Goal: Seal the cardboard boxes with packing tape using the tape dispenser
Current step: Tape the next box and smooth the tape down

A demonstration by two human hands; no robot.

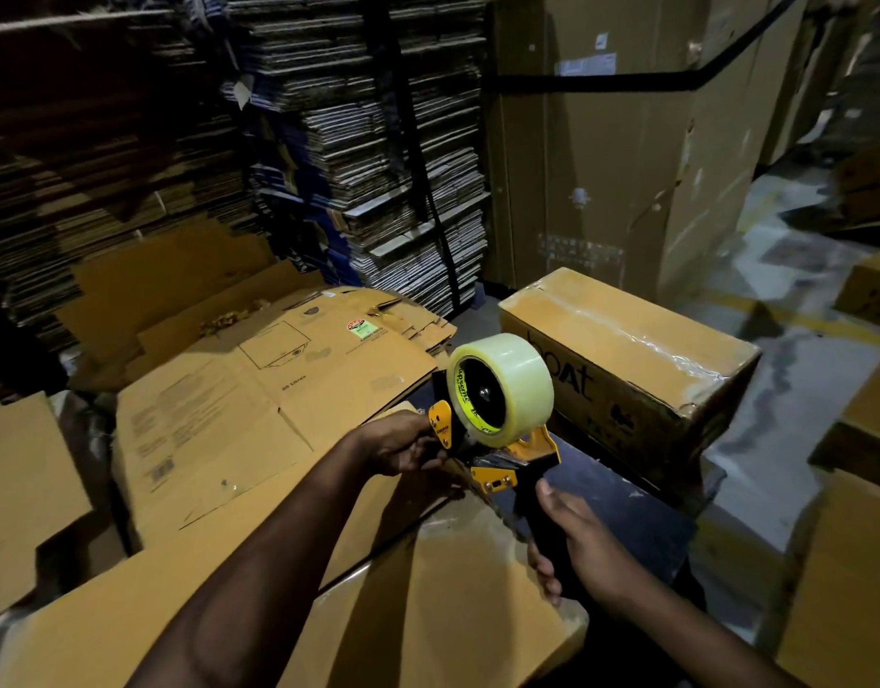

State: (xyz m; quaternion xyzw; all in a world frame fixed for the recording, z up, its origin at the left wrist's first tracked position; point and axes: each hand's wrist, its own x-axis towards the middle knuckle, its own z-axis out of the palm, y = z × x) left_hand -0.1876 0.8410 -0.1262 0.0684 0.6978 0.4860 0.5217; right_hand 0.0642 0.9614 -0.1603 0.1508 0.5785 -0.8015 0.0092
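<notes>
While the right hand (579,543) wraps its curled fingers round the black handle of the tape dispenser (507,454), the left hand (403,446) grips the front end of the same tool, fingers bent over the yellow plate there. The dispenser is held in the air between the two hands, tilted, with its roll of clear tape (500,387) standing just above the left fingers and up and to the left of the right thumb. Directly under both hands lies a cardboard box (428,613) with its top flaps closed; a seam runs across it below the left wrist. Beyond the roll, farther away than either hand's fingertips, sits a second box (641,360) whose top already carries a shiny strip of tape along its middle. To the left of the left fingers, flattened cartons (259,389) lie spread out, and behind them tall stacks of folded cardboard (368,141) rise against the back.
</notes>
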